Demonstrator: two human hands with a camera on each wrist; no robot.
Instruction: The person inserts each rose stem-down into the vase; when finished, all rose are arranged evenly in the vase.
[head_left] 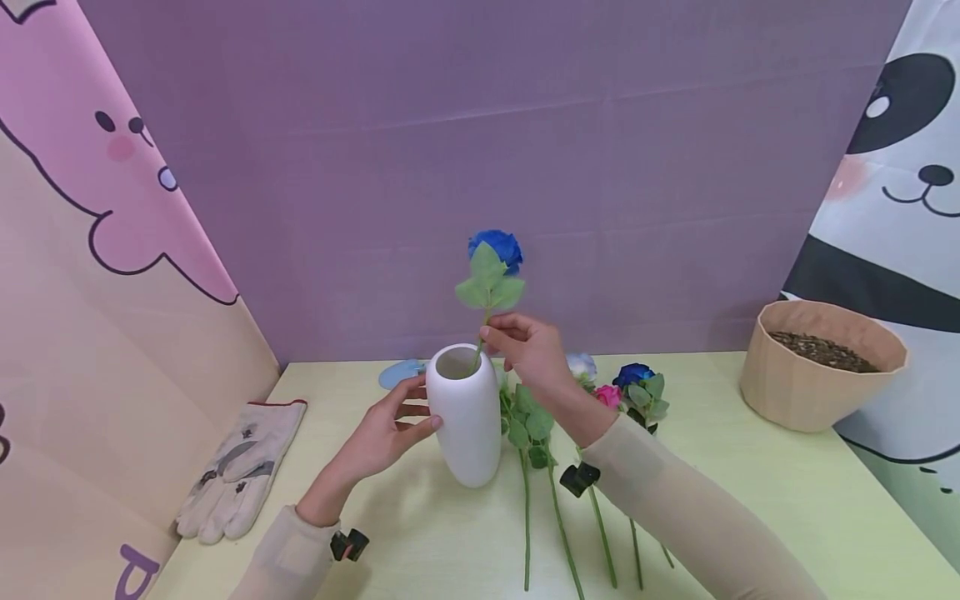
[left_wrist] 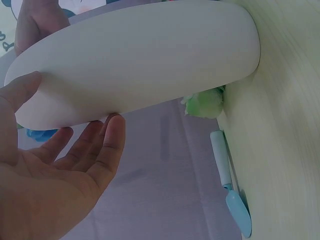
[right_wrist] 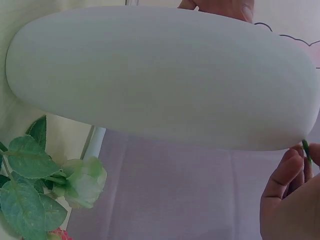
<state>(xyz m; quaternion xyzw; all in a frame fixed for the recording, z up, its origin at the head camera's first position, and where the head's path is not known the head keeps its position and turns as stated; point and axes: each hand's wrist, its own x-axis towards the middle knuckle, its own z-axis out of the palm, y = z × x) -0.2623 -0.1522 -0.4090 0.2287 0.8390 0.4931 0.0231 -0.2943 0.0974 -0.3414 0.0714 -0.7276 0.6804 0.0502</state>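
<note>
A white vase [head_left: 468,433] stands upright on the table. My left hand [head_left: 390,429] holds it near the top from the left, thumb at the near side and fingers on the far side; the left wrist view shows that thumb and fingertips against the vase [left_wrist: 140,60]. Above the opening, my right hand [head_left: 528,350] pinches the green stem of a blue rose [head_left: 497,250] between thumb and fingers. The stem's lower part goes inside the vase mouth and is hidden there. Its bloom and leaves rise over the hand. In the right wrist view a bit of stem [right_wrist: 306,150] shows between the fingertips.
Several more flowers lie right of the vase, among them a pink one [head_left: 608,396] and a dark blue rose [head_left: 634,375]. A light blue trowel [left_wrist: 227,180] lies behind the vase. Gloves [head_left: 243,471] lie at left; a tan pot [head_left: 795,392] of dark soil stands at right.
</note>
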